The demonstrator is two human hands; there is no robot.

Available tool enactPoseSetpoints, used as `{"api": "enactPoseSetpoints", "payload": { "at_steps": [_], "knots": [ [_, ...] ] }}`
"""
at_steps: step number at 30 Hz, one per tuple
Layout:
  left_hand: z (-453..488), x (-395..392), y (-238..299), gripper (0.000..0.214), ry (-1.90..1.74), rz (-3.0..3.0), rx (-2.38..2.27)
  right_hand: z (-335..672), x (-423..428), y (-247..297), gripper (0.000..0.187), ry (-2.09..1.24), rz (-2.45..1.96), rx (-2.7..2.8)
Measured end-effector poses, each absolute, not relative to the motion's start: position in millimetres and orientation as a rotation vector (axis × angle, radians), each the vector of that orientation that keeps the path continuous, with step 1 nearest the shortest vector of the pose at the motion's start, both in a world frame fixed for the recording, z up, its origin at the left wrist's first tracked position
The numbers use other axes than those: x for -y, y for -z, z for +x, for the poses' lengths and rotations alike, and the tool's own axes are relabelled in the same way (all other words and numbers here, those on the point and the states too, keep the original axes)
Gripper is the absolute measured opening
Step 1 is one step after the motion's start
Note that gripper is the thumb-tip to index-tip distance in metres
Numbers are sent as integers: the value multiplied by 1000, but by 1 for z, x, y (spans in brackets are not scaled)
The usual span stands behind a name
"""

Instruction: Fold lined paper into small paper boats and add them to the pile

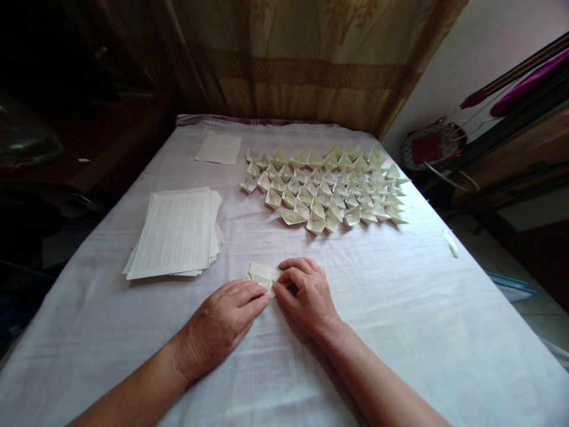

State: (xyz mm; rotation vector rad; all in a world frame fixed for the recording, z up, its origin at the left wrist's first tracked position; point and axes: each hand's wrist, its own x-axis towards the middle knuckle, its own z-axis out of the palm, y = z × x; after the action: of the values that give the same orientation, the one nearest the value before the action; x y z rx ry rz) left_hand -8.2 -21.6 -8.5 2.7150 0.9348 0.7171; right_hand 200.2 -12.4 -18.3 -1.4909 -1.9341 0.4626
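A small folded piece of paper lies on the cloth-covered table in front of me, with creases running across it. My left hand presses on its near left edge, fingers together, the fingertips hiding part of the fold. On the right side, my right hand pinches the same paper between thumb and curled fingers. Beyond both hands stand rows of folded paper boats, packed close together. A stack of printed sheets rests to the left of my hands.
A single blank sheet lies near the table's far left. Close to the right edge is a small white object I cannot make out. A patterned curtain hangs behind the table, and a bag sits beyond its right side.
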Motion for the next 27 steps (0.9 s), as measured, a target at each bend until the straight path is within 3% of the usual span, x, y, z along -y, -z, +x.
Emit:
{"api": "enactPoseSetpoints", "payload": {
  "at_steps": [27],
  "knots": [
    [-4,23,9,37,-615,2742,-960,201,11,19,11,-458,-1446,1956]
  ]
}}
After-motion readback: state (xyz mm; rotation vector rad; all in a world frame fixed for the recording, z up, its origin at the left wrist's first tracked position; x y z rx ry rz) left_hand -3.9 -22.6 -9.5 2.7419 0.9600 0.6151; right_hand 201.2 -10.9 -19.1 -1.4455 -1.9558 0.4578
